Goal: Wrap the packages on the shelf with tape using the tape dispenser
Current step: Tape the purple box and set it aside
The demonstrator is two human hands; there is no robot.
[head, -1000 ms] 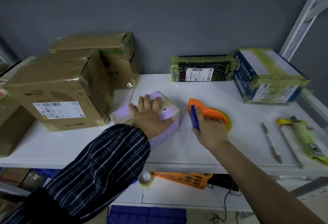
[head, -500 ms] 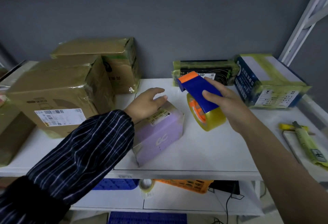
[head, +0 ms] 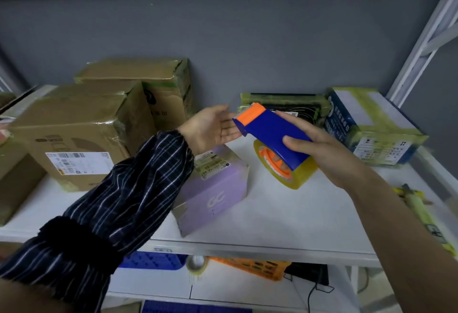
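My right hand grips the blue and orange tape dispenser, held up above the white shelf; its yellowish tape roll hangs below the handle. My left hand is raised, palm open, with its fingertips at the dispenser's orange front end. Below my left hand a purple box with a white label lies tilted on the shelf, touched by neither hand.
Taped brown cartons stand at the left. A black taped package and a blue taped box sit at the back right. Yellow-wrapped tools lie at the right edge. Crates and a tape roll sit on the lower shelf.
My right hand picked the dispenser up off the shelf and raised it. My left hand left the purple box and rose to the dispenser's front end; the box shifted toward the shelf's front edge.
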